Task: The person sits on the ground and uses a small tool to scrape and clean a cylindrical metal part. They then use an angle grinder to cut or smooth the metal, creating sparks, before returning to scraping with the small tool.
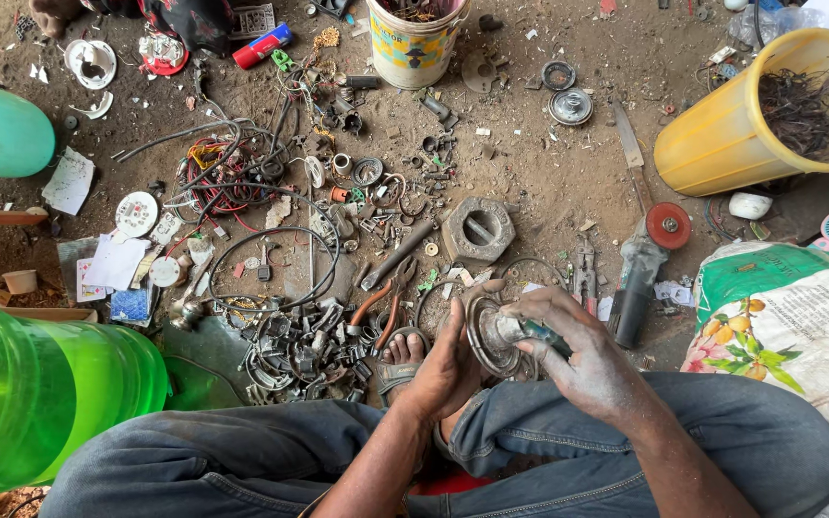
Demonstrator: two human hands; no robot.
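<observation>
Dirt ground (pixel 549 182) strewn with scrap spreads before a seated person in jeans. Largest nearby: a green plastic container (pixel 40 393), a yellow bucket (pixel 750 115) of wire, a printed sack (pixel 789 317). Above the lap, the left hand (pixel 448 369), palm upright, clasps a round metal part (pixel 491 331); the right hand (pixel 582 350) curls over it, fingers closed on a dark-handled tool (pixel 534 333). Orange-handled pliers (pixel 386 302) lie just beyond.

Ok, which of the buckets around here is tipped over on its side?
The yellow bucket at upper right. It lies tilted with its mouth facing sideways, dark wires inside, while the white bucket at the top centre stands upright.
</observation>
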